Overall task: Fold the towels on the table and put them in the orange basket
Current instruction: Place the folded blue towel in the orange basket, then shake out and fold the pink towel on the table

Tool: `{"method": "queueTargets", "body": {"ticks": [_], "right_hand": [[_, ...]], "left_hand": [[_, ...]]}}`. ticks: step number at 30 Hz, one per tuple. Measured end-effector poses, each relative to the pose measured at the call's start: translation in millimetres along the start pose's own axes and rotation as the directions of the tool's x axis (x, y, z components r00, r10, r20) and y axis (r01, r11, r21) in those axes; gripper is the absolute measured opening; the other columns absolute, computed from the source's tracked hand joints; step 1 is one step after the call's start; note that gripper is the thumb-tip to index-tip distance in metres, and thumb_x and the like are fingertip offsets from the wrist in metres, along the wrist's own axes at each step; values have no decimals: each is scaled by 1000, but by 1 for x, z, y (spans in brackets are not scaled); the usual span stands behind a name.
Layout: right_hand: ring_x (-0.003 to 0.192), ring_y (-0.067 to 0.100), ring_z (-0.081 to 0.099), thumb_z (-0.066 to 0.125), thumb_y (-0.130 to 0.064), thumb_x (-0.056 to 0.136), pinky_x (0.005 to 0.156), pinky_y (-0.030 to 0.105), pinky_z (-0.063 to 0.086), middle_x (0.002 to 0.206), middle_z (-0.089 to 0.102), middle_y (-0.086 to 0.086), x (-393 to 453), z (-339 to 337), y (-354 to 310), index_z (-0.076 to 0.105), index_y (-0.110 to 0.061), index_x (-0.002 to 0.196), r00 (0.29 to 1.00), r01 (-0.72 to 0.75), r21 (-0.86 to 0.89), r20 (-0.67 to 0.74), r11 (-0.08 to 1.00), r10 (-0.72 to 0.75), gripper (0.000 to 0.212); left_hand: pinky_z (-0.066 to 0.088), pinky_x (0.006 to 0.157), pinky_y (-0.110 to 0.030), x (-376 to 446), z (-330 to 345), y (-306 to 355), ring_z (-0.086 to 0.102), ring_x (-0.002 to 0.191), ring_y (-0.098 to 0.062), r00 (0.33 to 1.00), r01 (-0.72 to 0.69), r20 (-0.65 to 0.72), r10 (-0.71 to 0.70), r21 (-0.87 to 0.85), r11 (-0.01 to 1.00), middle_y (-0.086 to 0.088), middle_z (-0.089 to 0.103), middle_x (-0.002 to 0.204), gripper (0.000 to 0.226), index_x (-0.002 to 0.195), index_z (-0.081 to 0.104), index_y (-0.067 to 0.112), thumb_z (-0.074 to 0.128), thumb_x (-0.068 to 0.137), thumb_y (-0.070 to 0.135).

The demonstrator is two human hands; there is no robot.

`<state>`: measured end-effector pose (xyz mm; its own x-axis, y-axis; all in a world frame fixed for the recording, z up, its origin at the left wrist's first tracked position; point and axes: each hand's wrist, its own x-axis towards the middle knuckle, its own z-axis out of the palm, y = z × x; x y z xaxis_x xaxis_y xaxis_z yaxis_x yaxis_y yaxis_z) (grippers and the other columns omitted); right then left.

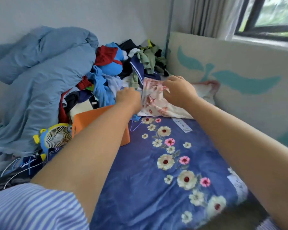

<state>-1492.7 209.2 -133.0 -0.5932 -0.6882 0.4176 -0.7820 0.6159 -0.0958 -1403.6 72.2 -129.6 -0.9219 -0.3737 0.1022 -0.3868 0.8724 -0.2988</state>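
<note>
Nearest, a striped sleeve [32,206] and 2 bare forearms stretch out over the blue floral bedspread [156,188], which serves where a table would. Beside the left forearm stands the orange basket [83,118], just left of the reach. Farther on, the floral towel [155,100] lies crumpled, its long axis running away and slightly left. The right hand [178,92] pinches its far upper edge; the left hand [128,97], fingers curled, sits at its left edge, grip unclear.

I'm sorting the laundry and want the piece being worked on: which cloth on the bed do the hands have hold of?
The white cloth with pink flowers, between the left hand and right hand; the other clothes lie heaped behind it, untouched.
</note>
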Motion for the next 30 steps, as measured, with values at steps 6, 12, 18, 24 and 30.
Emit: {"method": "queueTargets", "body": {"ticks": [6,12,18,24,30], "right_hand": [[117,30,44,44,-20,91,93,36,41,125,52,11,-146,-89,63,57,-7,116,965,-257,-116,-79,959,249,31],[120,28,44,42,-20,92,93,36,40,129,51,11,-289,-177,147,54,-8,120,857,-515,-241,-161,823,489,33],[122,28,43,43,-21,91,95,39,41,131,51,9,-472,-262,233,54,-9,121,676,-730,-309,-194,610,711,34],[119,27,44,42,-19,91,95,40,43,128,52,11,-632,-335,283,53,-7,121,520,-823,-370,-181,432,835,34],[114,29,48,43,-18,91,88,34,42,122,56,14,-759,-389,336,57,-6,115,307,-926,-306,-273,220,912,30]], "left_hand": [[40,97,-40,-55,-66,140,46,122,-32,950,-304,-64,306,33,952,-16,47,132,37,124,52,9,41,89,13],[40,95,-37,-119,-135,305,43,123,-28,777,-608,-184,602,29,794,-11,48,130,37,125,50,10,45,90,20],[41,89,-35,-208,-196,487,46,119,-27,607,-778,-256,752,-3,628,-11,51,125,34,122,54,11,43,90,16],[43,85,-35,-290,-236,627,48,116,-28,443,-886,-303,843,-3,465,-11,52,123,35,120,55,12,44,86,10],[41,81,-34,-359,-275,751,48,115,-30,278,-956,-361,890,-15,293,-12,54,121,31,115,58,11,42,88,12]]}}
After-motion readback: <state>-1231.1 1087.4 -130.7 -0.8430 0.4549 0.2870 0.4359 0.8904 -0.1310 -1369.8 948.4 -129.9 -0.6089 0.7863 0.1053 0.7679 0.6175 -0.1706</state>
